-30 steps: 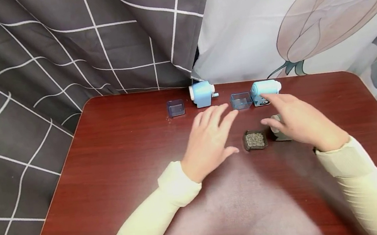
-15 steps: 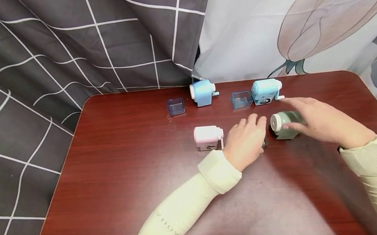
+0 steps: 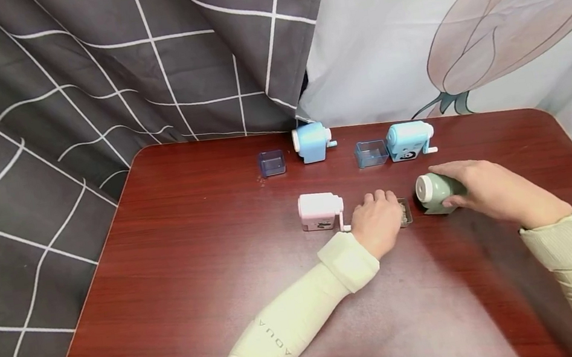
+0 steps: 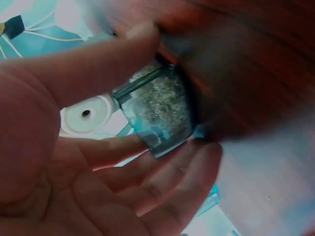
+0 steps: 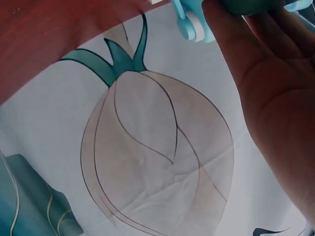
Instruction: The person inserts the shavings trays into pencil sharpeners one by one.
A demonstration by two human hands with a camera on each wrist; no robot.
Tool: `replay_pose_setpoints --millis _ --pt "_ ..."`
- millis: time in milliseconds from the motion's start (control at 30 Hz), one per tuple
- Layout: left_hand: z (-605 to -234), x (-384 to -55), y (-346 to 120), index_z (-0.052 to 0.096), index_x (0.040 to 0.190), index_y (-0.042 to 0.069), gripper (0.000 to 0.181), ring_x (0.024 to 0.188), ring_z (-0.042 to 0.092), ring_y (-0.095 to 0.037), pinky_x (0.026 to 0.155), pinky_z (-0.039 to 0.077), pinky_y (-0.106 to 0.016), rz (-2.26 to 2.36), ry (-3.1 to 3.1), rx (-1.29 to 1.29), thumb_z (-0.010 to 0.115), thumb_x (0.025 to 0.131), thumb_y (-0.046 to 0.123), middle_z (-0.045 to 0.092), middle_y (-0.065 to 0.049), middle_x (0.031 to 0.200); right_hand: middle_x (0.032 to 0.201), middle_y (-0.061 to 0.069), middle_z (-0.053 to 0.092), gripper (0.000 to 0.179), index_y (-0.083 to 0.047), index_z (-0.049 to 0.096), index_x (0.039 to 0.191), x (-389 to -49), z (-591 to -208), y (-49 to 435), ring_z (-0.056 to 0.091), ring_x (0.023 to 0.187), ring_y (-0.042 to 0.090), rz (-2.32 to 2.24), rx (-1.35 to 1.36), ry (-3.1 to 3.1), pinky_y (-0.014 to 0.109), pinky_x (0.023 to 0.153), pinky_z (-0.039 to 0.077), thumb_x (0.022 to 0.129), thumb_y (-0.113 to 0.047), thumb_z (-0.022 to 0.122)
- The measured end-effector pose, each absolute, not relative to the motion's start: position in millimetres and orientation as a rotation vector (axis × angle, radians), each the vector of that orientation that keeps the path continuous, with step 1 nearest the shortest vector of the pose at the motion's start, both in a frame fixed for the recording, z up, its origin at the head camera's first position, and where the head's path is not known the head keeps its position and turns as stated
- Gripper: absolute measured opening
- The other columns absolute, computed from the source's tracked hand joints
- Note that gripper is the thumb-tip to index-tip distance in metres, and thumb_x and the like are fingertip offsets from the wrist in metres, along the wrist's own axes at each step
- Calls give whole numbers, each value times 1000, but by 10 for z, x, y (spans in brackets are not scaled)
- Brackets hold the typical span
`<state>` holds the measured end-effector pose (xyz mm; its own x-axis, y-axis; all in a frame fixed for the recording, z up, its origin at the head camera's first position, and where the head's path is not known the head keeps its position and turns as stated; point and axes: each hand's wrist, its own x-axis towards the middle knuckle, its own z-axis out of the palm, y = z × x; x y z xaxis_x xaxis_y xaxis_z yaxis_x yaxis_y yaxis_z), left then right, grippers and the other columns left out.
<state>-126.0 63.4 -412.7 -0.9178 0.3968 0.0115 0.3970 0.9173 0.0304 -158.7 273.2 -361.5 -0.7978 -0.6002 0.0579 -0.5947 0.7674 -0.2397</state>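
Note:
In the head view my left hand (image 3: 378, 223) holds a small clear drawer (image 3: 405, 212) filled with pencil shavings. From the left wrist, the drawer (image 4: 165, 105) shows between the thumb and the curled fingers. A green crank pencil sharpener (image 3: 435, 193) with a white front stands just to the right, its rear covered by my right hand (image 3: 490, 189), which grips it with thumb and fingers. Left of my left hand stands a pink pencil sharpener (image 3: 318, 210) with its crank toward the wrist. Only a sliver of the green sharpener (image 5: 246, 5) shows in the right wrist view.
Behind stand a blue pencil sharpener (image 3: 312, 142) and a light-blue one (image 3: 409, 140) with a panda picture. Two transparent drawers, one dark blue (image 3: 272, 163) and one blue (image 3: 372, 154), lie beside them. Curtains (image 3: 376, 38) hang along the table's (image 3: 177, 267) back edge.
My left hand has moved right from above the pink sharpener, uncovering it, and taken hold of the shavings drawer. My right hand has shifted right and closed around the green sharpener.

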Motion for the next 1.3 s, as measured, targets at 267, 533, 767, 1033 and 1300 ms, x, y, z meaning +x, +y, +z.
replay_pose_setpoints --millis 267,533,767,1033,1300 --pt "-4141 -1337 617 65 115 11 19 90 61 -15 68 55 -26 -113 -3049 -626 60 98 19 62 -2 101 112 25 68 64 11 61 124 -1576 -3626 2727 67 97 39 -395 -1038 2954 56 83 51 69 -3 90" --pt "-4099 -1394 633 65 113 12 16 90 60 -16 70 54 -26 -148 -3044 -634 56 101 18 62 -1 101 111 25 68 63 10 62 124 -1576 -3624 2737 67 96 39 -395 -1032 2968 56 82 51 70 -5 90" --pt "-4079 -1413 695 65 112 14 16 92 60 -15 71 53 -27 -136 -3057 -660 61 99 21 62 -1 102 110 21 69 62 8 62 124 -1566 -3627 2752 67 92 35 -389 -1003 2963 55 81 52 71 -6 90" --pt "-4084 -1430 743 65 113 15 34 95 60 -14 74 53 -27 -148 -3076 -679 78 88 34 62 0 104 109 21 69 62 6 61 126 -1559 -3631 2785 67 90 33 -390 -924 2939 55 79 53 73 -9 90" --pt "-4086 -1435 763 65 112 16 36 95 60 -15 73 53 -26 -138 -3085 -683 79 86 36 62 1 105 103 17 70 61 4 63 123 -1553 -3641 2819 67 85 30 -424 -964 2964 53 76 53 70 -8 91"
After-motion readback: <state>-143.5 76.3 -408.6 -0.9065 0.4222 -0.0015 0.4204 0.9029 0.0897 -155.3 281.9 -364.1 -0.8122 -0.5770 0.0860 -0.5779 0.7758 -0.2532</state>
